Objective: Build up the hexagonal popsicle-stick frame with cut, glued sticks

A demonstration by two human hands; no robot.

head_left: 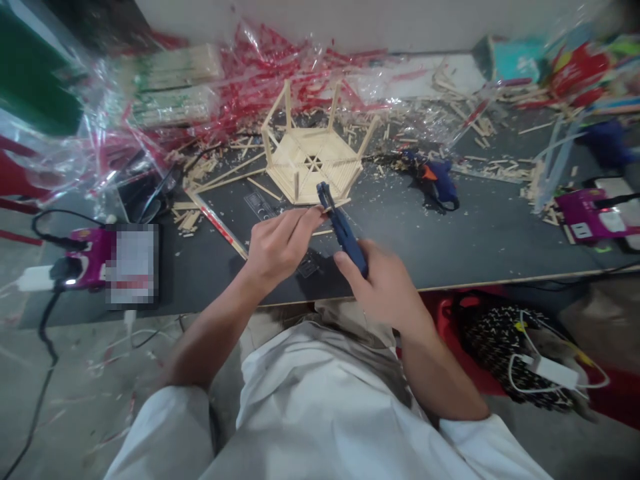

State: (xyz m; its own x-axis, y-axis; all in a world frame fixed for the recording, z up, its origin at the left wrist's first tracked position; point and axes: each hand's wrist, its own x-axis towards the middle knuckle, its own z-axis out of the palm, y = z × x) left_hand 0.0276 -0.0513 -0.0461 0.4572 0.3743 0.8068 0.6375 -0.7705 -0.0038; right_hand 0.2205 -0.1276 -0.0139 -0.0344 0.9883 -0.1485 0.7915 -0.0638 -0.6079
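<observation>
My right hand (383,280) is closed around a blue-handled cutting tool, apparently pliers (347,233), with its jaws pointing away from me. Pinched in the fingertips of my left hand (283,243) is a thin wooden stick (341,203), which crosses close to the tool's jaws. Whether the jaws touch the stick, I cannot tell. Just beyond both hands sits a six-sided wooden stick frame (287,160), with upright posts at its corners and a small spoked opening in its base.
A blue glue gun (443,183) lies right of the frame. Cut stick pieces (187,217) litter the dark tabletop (400,247). Plastic wrap and bundled sticks (170,73) line the back. A phone (133,263) and purple power strip (93,257) are at left, another purple strip (585,213) at right.
</observation>
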